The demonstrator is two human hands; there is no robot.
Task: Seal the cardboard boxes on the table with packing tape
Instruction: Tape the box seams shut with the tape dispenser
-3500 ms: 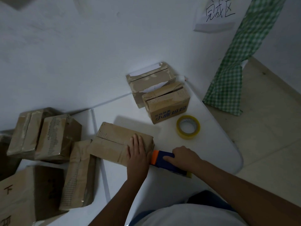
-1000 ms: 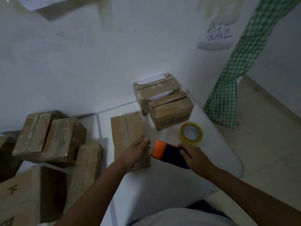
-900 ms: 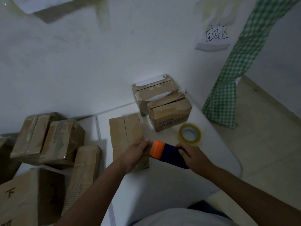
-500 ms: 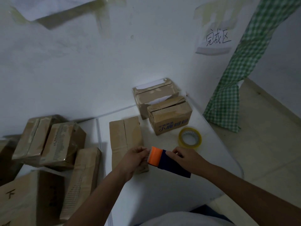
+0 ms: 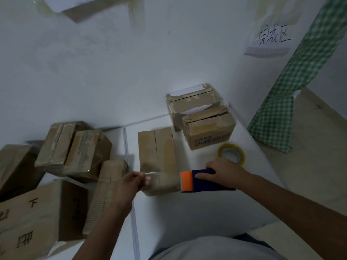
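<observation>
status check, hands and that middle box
Left hand pinches tape end; right hand grips dispenser. Tape stretched over middle box, seam untaped. Spare roll beside, nothing blocking.

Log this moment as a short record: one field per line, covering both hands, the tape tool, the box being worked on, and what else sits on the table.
left hand: pinches the free end of the clear tape strip
right hand: grips the tape dispenser, orange end toward the left hand
tape strip: stretched between the hands over the near end of the centre box
centre box: top seam runs away from the person
spare tape roll: flat on the table, just beyond the right hand
far boxes: two, by the wall
</observation>
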